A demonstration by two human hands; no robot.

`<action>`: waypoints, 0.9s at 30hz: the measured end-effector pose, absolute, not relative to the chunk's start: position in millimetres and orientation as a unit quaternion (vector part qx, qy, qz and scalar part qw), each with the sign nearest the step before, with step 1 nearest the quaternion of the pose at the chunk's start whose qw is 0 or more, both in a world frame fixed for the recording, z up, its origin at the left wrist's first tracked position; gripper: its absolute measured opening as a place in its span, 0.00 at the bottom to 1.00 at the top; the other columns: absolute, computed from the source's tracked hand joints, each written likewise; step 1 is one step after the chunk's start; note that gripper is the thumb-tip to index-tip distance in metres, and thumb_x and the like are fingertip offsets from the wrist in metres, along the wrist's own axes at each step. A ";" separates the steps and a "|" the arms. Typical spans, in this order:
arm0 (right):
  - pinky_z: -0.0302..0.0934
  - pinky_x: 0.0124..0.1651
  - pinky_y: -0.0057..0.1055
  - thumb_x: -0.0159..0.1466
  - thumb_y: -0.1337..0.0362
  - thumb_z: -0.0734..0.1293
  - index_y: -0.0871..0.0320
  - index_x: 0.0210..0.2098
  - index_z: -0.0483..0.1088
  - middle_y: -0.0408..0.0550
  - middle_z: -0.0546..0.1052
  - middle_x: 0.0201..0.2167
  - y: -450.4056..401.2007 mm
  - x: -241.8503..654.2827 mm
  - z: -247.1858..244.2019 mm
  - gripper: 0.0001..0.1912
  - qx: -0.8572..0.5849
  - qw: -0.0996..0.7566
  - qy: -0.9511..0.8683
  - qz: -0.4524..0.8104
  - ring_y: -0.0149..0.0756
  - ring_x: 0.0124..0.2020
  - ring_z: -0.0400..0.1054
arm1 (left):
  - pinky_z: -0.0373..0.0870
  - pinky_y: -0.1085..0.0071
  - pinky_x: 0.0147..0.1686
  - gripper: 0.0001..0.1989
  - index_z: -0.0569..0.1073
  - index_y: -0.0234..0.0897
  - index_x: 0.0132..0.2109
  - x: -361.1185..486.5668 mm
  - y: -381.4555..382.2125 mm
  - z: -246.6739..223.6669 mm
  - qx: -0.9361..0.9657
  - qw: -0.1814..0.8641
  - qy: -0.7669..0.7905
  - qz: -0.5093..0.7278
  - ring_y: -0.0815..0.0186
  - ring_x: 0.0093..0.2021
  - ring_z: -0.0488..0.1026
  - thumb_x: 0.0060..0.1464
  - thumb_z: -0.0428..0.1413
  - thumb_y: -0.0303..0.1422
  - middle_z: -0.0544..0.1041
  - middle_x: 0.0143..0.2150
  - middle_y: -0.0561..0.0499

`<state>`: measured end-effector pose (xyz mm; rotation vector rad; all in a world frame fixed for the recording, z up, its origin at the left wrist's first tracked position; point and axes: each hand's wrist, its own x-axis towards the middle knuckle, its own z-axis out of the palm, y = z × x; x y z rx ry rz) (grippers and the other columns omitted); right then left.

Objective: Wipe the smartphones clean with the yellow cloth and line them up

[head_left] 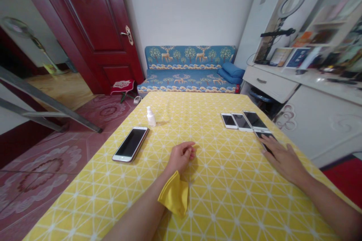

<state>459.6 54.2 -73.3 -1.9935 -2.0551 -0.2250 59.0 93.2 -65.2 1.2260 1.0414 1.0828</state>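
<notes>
My left hand (181, 155) rests on the table in a loose curl, with nothing visible in its fingers. A folded yellow cloth (175, 195) lies against that wrist, partly over the forearm. At the right, my right hand (278, 155) lies palm down with fingers spread, touching a white-edged phone (264, 134) and covering much of it. Beyond it are a small white phone (229, 121), a second white phone (241, 122) and a larger dark-screened phone (255, 120), side by side. A larger phone in a case (131, 144) lies face up at the left.
A small white spray bottle (151, 116) stands on the patterned yellow tablecloth (215, 180). Behind the table is a blue sofa (186, 79). A white cabinet (325, 120) flanks the right side; a metal ladder (51, 98) and small stool (122, 86) are at the left.
</notes>
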 end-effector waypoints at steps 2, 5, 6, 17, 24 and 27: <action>0.39 0.62 0.66 0.67 0.51 0.51 0.55 0.59 0.61 0.55 0.62 0.64 57.7 438.7 -65.6 0.27 -0.676 0.162 -0.714 -0.082 0.53 0.66 0.51 | 0.71 0.74 0.28 0.13 0.75 0.30 0.46 59.6 93.0 -63.0 0.517 0.568 0.443 0.462 0.72 0.25 0.72 0.52 0.56 0.28 0.77 0.33 0.46; 0.44 0.64 0.57 0.67 0.52 0.52 0.57 0.54 0.66 0.56 0.70 0.57 53.2 372.5 -44.0 0.24 -0.625 0.213 -0.750 -0.029 0.49 0.60 0.61 | 0.70 0.75 0.27 0.14 0.75 0.30 0.46 59.7 92.8 -59.2 0.509 0.571 0.440 0.471 0.72 0.25 0.72 0.52 0.56 0.29 0.76 0.32 0.47; 0.49 0.63 0.52 0.67 0.52 0.53 0.57 0.53 0.67 0.56 0.72 0.55 47.8 343.7 -35.6 0.23 -0.596 0.215 -0.773 0.019 0.47 0.58 0.63 | 0.71 0.74 0.26 0.14 0.75 0.30 0.46 59.4 92.9 -58.4 0.506 0.573 0.437 0.474 0.72 0.25 0.72 0.52 0.57 0.29 0.76 0.32 0.48; 0.60 0.51 0.51 0.48 0.55 0.75 0.55 0.55 0.56 0.55 0.69 0.49 -31.6 143.1 -29.2 0.40 -0.492 0.248 -0.821 0.151 0.53 0.49 0.64 | 0.74 0.71 0.29 0.13 0.74 0.32 0.45 52.1 95.3 -53.5 0.473 0.587 0.428 0.499 0.69 0.28 0.74 0.50 0.57 0.30 0.75 0.32 0.49; 0.60 0.46 0.43 0.52 0.74 0.62 0.55 0.46 0.64 0.50 0.73 0.42 -22.1 139.9 -38.2 0.21 -0.492 0.269 -0.813 0.154 0.46 0.44 0.66 | 0.73 0.69 0.31 0.13 0.74 0.32 0.44 55.0 94.5 -53.1 0.463 0.597 0.426 0.498 0.69 0.28 0.74 0.50 0.57 0.31 0.75 0.32 0.48; 0.59 0.40 0.34 0.54 0.76 0.59 0.56 0.38 0.67 0.47 0.74 0.34 -14.0 145.0 -37.4 0.15 -0.501 0.324 -0.764 0.246 0.39 0.37 0.67 | 0.73 0.67 0.32 0.14 0.74 0.33 0.46 50.6 97.2 -53.5 0.505 0.553 0.447 0.489 0.66 0.30 0.74 0.53 0.53 0.32 0.76 0.35 0.46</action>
